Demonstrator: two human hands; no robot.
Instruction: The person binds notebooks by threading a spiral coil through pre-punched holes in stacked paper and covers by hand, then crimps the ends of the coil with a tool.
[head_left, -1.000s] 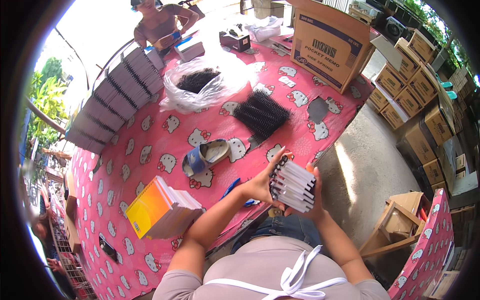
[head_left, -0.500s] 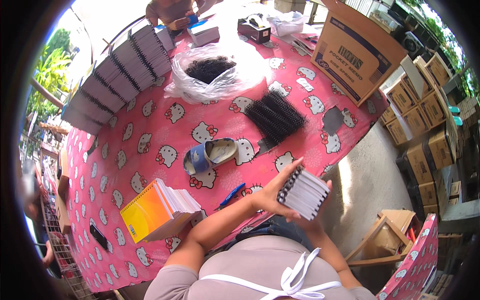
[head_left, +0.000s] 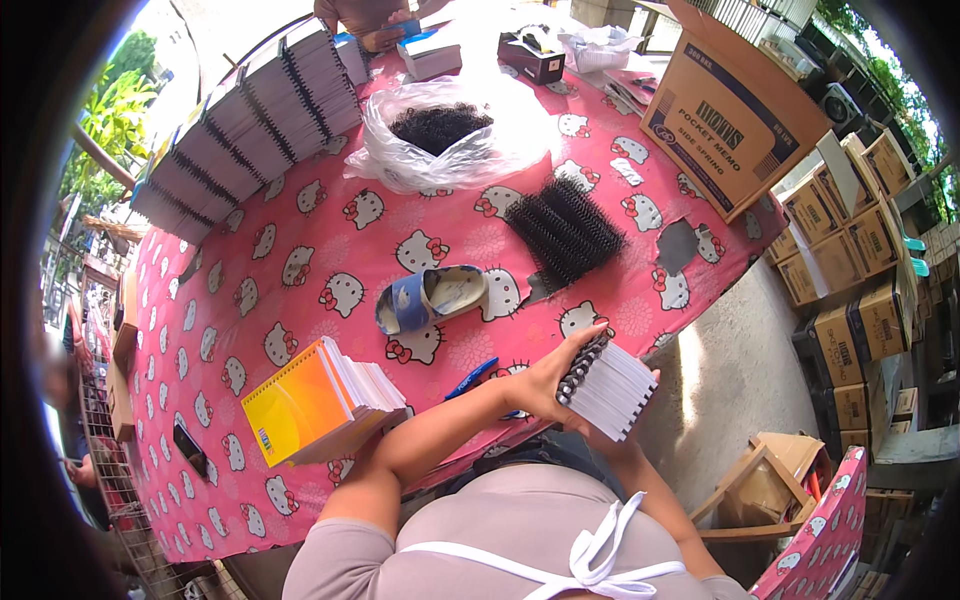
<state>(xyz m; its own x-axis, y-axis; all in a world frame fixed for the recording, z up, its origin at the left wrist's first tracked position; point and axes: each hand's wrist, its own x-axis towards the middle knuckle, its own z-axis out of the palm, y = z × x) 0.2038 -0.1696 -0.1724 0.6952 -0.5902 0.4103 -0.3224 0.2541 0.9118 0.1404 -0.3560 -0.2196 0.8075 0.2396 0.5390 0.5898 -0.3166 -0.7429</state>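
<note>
Across most of the frame, a table [head_left: 300, 230] under a pink patterned cloth is seen. A cardboard box [head_left: 725, 125] stands at upper right, rows of bound notebooks [head_left: 250, 115] at upper left, and a clear bag of black coils [head_left: 440, 130] at upper centre. A row of black coils [head_left: 563, 228] lies right of centre, and a stack of yellow-covered pads [head_left: 320, 400] at lower left. A small stack of white pads [head_left: 608, 388] is held off the table edge at lower centre, its long axis running from upper left to lower right. The left hand [head_left: 548, 385] is pressed on the bound end, fingers [head_left: 585, 335] together over the coils. The right hand [head_left: 610, 435] is mostly hidden beneath the stack; its finger state cannot be told. The blue pen [head_left: 470, 378] is nearer the left hand.
</note>
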